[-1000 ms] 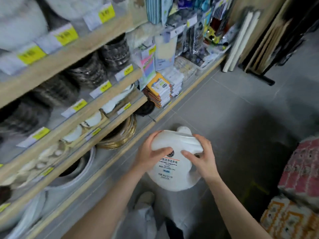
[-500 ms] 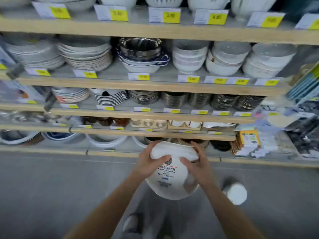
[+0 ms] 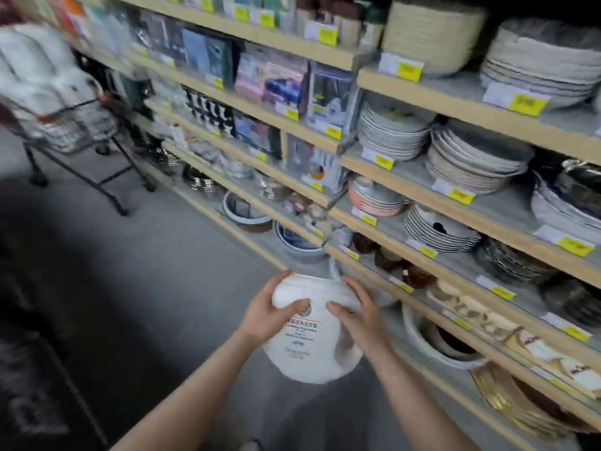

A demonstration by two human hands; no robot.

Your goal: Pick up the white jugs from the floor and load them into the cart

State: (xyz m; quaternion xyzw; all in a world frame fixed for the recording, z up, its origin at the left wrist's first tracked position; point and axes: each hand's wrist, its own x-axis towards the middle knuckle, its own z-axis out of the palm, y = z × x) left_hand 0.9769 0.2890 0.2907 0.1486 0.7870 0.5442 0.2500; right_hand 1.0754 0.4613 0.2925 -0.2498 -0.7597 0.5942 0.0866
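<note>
Left hand: your left hand [image 3: 271, 312] gripped the left shoulder of the white jug [image 3: 312, 333], thumb curled over its front above the label.
Right hand: your right hand [image 3: 359, 317] clasped the jug's right side, thumb on the front face.
Jug: it was held in the air between both hands, above the grey floor [image 3: 156, 255], label facing you.
Shelves: just to your right ran wooden shelves [image 3: 422, 193] stacked with plates, bowls and yellow price tags.
Cart: well ahead on the left stood the wire cart [image 3: 74, 125], blurred, with white jugs [image 3: 39, 73] already piled in it.
</note>
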